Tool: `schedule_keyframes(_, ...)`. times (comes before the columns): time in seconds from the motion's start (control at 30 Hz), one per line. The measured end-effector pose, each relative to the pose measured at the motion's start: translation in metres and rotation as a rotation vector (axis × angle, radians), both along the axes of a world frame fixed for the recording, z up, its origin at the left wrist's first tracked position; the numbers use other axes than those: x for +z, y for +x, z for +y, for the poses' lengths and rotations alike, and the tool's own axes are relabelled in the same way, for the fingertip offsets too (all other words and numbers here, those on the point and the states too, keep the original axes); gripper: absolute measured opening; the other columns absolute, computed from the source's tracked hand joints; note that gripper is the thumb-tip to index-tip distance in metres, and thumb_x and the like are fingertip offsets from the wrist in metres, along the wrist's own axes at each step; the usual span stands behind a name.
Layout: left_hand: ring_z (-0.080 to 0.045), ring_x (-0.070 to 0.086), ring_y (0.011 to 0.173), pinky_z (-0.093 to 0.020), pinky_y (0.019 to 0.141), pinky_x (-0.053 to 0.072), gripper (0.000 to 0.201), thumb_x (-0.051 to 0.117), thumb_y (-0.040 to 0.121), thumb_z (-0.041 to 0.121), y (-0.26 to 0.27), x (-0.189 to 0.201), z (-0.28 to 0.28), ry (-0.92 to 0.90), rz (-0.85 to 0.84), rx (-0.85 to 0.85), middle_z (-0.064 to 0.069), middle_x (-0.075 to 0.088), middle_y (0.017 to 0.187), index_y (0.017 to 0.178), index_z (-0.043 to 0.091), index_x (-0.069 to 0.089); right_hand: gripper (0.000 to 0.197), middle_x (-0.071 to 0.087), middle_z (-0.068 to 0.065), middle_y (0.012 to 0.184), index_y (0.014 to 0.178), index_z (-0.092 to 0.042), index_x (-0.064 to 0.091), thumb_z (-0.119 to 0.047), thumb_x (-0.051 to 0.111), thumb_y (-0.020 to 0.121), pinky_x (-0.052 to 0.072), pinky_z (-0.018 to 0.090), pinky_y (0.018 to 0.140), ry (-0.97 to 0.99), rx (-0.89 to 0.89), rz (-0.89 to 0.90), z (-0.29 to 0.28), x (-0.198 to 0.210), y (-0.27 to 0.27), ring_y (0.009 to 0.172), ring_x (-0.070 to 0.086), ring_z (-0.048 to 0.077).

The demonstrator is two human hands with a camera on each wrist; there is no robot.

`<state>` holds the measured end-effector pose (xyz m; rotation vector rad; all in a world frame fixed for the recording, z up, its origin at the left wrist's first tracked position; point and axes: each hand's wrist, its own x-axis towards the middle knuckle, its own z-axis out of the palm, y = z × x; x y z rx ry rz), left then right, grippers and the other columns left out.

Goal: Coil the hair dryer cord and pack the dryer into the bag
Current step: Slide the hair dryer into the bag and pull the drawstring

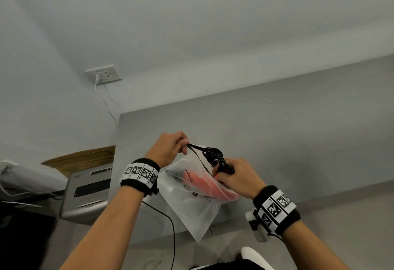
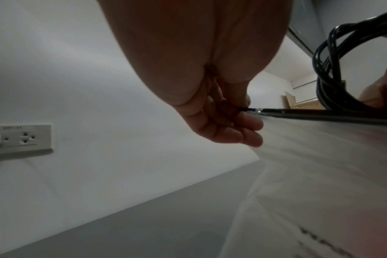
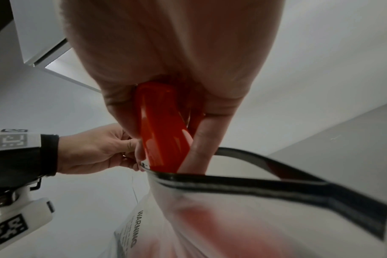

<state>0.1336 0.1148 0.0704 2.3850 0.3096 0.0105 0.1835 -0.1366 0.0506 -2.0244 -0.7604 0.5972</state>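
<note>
- Holding the bag [image 1: 191,203] up in front of the grey table [image 1: 287,124], mouth upward, its black zip strip [image 3: 243,185] gaping open.
- Pinching one end of that strip with the left hand [image 1: 170,148]: thumb pressed against curled fingers [image 2: 243,129], nothing else in its hold.
- Gripping the red dryer [image 3: 164,129] by the handle with the right hand [image 1: 238,177], fingers wrapped tight round it, one digit reaching down inside the mouth.
- Seen through the frosted plastic as a red blur, most of the dryer down inside; only the handle end above the rim.
- Keeping the black cord [image 1: 213,154] coiled in a bundle at the top of the handle, against the right hand, just above the mouth and outside the bag.
- Printed "WARNING" on the bag's side toward the left arm.
- Behind: a wall socket [image 1: 103,74] with a white plug and thin lead [image 1: 106,103]; left of the table, a grey machine [image 1: 89,193] and a cardboard box [image 1: 85,156].
- Wearing black marker bands [image 1: 139,172] on both wrists.
</note>
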Motion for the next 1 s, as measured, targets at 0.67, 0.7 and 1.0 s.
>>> schedule_keyframes(0.67, -0.003, 0.051, 0.067, -0.015, 0.069, 0.045, 0.018, 0.058, 0.097, 0.014, 0.015, 0.035, -0.122, 0.135, -0.383, -0.087, 0.017, 0.05, 0.076, 0.113, 0.022, 0.061, 0.035, 0.05, -0.004, 0.051, 0.058, -0.018, 0.048, -0.019, 0.064, 0.089, 0.034, 0.021, 0.046, -0.247, -0.003, -0.037, 0.002, 0.02, 0.018, 0.045, 0.042, 0.011)
schedule_keyframes(0.7, -0.002, 0.049, 0.068, -0.013, 0.071, 0.042, 0.018, 0.057, 0.098, 0.013, 0.014, 0.035, -0.126, 0.177, -0.399, -0.128, 0.019, 0.049, 0.081, 0.114, 0.02, 0.061, 0.034, 0.05, -0.004, 0.052, 0.06, -0.018, 0.047, -0.018, 0.062, 0.09, 0.034, 0.02, 0.048, -0.253, 0.013, -0.054, 0.002, 0.022, 0.02, 0.047, 0.042, 0.011)
schedule_keyframes(1.0, -0.009, 0.063, 0.093, -0.026, 0.092, 0.055, 0.047, 0.059, 0.099, 0.028, 0.002, 0.008, -0.157, -0.031, -0.259, 0.104, 0.002, 0.062, 0.115, 0.14, 0.028, 0.036, 0.019, 0.07, -0.004, 0.077, 0.09, -0.023, 0.064, -0.004, 0.063, 0.093, 0.057, 0.018, 0.059, 0.057, -0.219, 0.124, -0.008, -0.004, 0.01, 0.059, 0.065, 0.001)
